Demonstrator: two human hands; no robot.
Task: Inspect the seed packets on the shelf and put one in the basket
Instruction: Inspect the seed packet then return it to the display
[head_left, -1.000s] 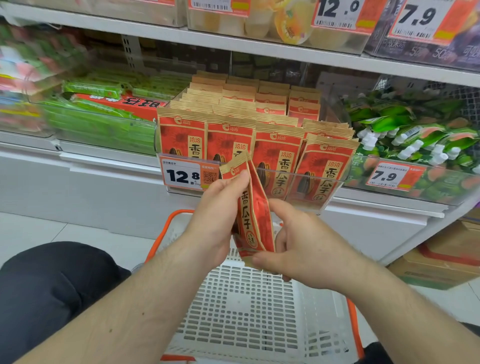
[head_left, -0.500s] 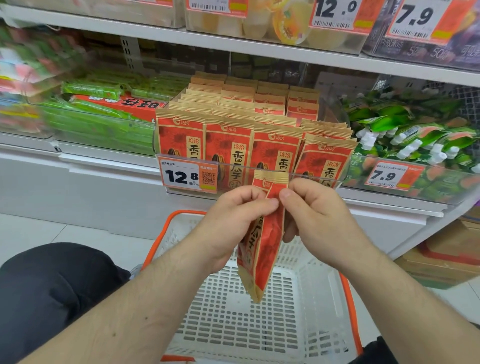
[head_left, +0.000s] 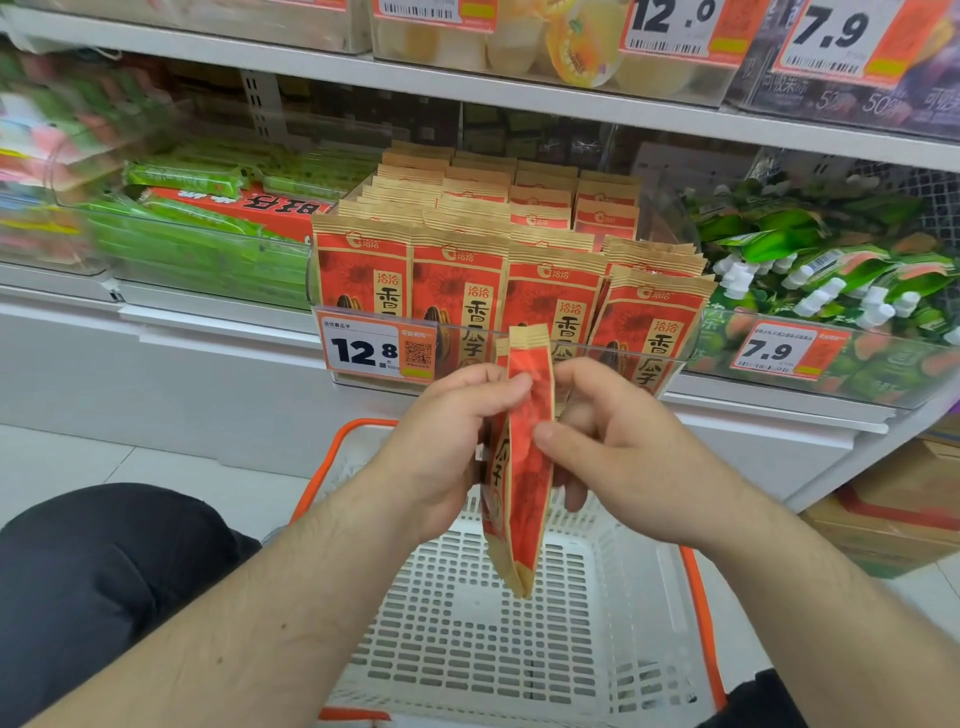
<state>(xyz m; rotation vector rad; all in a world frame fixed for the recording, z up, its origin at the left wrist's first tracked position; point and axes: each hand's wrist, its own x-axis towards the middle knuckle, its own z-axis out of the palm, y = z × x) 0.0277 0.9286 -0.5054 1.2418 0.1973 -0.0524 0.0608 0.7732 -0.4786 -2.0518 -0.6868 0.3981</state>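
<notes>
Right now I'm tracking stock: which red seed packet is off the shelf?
The red and tan seed packet held edge-on between both hands, left hand and right hand, above the white basket; the others stand in the clear shelf bin.

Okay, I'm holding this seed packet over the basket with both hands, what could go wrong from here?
1. The seed packet hangs edge-on, held only near its top by the left hand and right hand; it might slip early.
2. Its lower end is near the white basket centre, but a tilted drop could catch the orange rim.
</notes>
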